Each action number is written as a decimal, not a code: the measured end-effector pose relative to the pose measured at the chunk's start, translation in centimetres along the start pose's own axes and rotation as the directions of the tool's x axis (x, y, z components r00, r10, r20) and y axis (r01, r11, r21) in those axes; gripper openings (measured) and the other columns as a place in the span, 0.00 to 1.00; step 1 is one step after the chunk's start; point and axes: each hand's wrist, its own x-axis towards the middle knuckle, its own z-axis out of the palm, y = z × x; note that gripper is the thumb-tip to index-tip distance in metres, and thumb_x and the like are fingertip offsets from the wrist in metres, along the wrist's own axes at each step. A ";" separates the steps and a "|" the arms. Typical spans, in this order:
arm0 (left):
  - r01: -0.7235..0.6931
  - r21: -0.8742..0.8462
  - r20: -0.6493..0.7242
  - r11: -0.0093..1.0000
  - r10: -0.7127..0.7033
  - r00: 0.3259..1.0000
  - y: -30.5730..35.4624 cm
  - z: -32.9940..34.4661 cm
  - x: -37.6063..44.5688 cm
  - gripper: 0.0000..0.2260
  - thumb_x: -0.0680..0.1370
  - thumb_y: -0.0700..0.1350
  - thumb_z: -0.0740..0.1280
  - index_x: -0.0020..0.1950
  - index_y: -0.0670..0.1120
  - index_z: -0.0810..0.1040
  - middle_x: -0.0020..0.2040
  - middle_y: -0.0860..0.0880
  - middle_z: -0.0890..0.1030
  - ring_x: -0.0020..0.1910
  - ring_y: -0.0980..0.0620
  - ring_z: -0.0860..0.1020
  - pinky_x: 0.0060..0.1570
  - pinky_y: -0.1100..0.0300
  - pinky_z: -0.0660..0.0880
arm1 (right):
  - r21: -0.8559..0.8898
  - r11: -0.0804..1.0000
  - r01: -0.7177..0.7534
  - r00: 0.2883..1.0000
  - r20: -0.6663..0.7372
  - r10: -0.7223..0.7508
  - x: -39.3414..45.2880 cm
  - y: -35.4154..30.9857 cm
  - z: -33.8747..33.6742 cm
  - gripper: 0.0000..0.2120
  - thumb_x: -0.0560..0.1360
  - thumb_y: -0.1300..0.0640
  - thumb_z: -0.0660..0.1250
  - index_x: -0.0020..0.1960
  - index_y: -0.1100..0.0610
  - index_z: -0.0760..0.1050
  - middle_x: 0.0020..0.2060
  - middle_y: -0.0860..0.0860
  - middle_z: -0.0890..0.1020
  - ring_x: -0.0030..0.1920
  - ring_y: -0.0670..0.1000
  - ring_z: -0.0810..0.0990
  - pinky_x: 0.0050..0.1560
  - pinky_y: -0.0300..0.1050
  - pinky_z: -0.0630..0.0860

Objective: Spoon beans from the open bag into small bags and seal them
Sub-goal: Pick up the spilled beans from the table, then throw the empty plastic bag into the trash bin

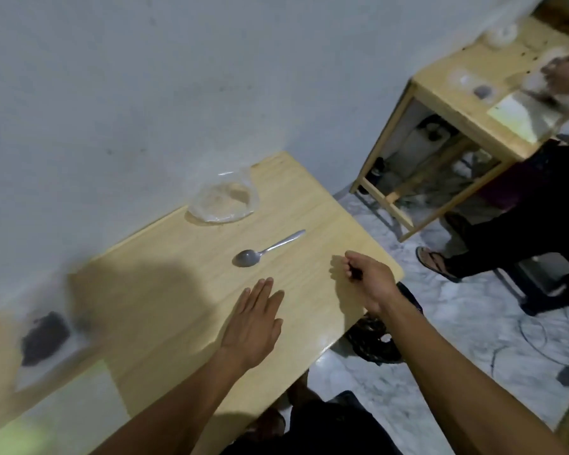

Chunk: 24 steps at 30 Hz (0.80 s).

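Note:
A metal spoon (266, 251) lies on the wooden table (165, 290), bowl toward me. Beyond it, by the wall, a clear plastic bag (222, 201) lies open and crumpled, with little visible inside. At the far left a blurred small clear bag with dark beans (45, 336) rests on the table. My left hand (253, 320) hovers flat with straight fingers just below the spoon, holding nothing. My right hand (367, 277) is at the table's right edge with its fingers curled; a small dark spot shows inside them, and what it is cannot be told.
The table stands against a grey wall (112, 93). A second wooden table (467, 93) stands at the back right, where another person (523, 224) in dark clothes and sandals works. A dark basket (372, 339) sits on the marble floor under the table's right edge.

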 end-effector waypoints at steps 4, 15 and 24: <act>-0.108 0.024 0.026 0.994 0.107 0.994 2.4 -0.2 3.2 0.27 0.79 0.56 0.50 0.75 0.47 0.65 0.78 0.44 0.61 0.77 0.45 0.59 0.73 0.45 0.61 | -0.067 0.993 0.096 0.871 -0.478 -0.116 2.2 -0.4 -9.3 0.06 0.78 0.68 0.64 0.52 0.67 0.79 0.37 0.57 0.80 0.36 0.52 0.77 0.40 0.44 0.75; -0.125 -0.072 -0.024 0.990 0.123 0.992 3.8 0.3 7.2 0.31 0.77 0.61 0.53 0.77 0.48 0.61 0.79 0.45 0.58 0.78 0.44 0.56 0.72 0.45 0.60 | -0.642 0.697 -0.319 0.923 -0.376 0.076 5.2 3.8 -19.0 0.08 0.77 0.66 0.65 0.49 0.59 0.82 0.55 0.61 0.81 0.55 0.58 0.80 0.62 0.53 0.76; -0.118 -0.114 -0.028 0.986 0.116 0.993 3.7 0.9 7.0 0.31 0.79 0.61 0.53 0.79 0.49 0.56 0.80 0.48 0.52 0.79 0.47 0.49 0.74 0.46 0.53 | -0.541 0.819 -0.193 0.941 -0.338 -0.002 5.0 4.7 -18.2 0.17 0.82 0.59 0.61 0.70 0.61 0.72 0.58 0.66 0.79 0.57 0.67 0.78 0.59 0.58 0.75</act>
